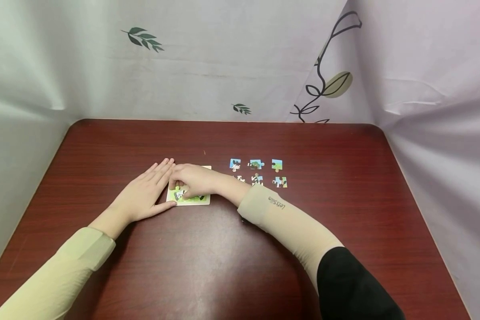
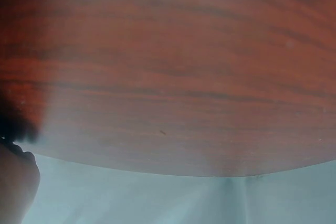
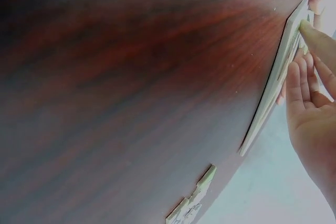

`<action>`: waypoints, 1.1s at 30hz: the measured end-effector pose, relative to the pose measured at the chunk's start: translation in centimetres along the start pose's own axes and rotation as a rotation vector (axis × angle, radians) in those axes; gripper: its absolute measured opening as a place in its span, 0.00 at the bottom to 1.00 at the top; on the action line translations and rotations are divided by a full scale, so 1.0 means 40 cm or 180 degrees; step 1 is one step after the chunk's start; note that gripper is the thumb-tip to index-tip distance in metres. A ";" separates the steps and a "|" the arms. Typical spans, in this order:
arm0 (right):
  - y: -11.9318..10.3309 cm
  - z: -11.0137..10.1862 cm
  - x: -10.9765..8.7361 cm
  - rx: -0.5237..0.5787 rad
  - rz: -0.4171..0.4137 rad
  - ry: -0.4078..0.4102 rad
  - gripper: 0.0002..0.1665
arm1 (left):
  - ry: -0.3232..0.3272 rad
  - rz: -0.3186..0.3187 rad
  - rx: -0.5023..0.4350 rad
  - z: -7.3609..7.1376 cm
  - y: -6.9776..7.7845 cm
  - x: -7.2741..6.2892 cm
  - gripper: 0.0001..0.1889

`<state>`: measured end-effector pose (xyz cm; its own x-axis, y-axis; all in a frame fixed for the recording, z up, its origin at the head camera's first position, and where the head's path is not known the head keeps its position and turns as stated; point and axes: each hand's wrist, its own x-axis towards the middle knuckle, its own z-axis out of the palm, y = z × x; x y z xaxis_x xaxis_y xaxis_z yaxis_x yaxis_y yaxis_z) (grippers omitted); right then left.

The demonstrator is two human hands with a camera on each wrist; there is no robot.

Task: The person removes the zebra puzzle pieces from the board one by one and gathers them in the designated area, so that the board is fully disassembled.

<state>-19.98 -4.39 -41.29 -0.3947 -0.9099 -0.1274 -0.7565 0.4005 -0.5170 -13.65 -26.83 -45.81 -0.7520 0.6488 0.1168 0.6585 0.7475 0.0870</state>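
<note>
In the head view a pale-bordered puzzle board (image 1: 189,203) lies left of the table's centre, with green picture pieces along its near side. My right hand (image 1: 196,178) reaches across it, thumb and bent fingers pinching a puzzle piece (image 1: 178,188) at the board's left part. The hand hides much of the board. In the right wrist view, the thumb (image 3: 317,40) touches down at the board (image 3: 268,90). My left hand (image 1: 146,193) lies flat along the board's left edge, fingers straight and thumb at its near corner.
Right of the board, several loose puzzle pieces (image 1: 256,164) lie in two rows, one partly behind the right forearm. The brown wooden table (image 1: 208,262) meets a pale curtain (image 1: 208,66) with leaf prints at its far edge.
</note>
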 end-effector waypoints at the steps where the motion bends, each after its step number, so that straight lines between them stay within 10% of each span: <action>1: 0.000 0.000 0.000 -0.0003 -0.0001 0.0003 0.20 | 0.0001 -0.0003 -0.0003 0.000 0.000 0.000 0.52; 33: 0.013 -0.023 -0.025 0.0779 0.0156 0.0437 0.06 | -0.0072 -0.0071 0.0030 0.001 -0.001 -0.002 0.54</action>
<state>-20.46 -3.19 -40.63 -0.5071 -0.8604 -0.0501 -0.5930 0.3905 -0.7042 -13.62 -26.91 -45.85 -0.7671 0.6349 0.0924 0.6413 0.7631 0.0800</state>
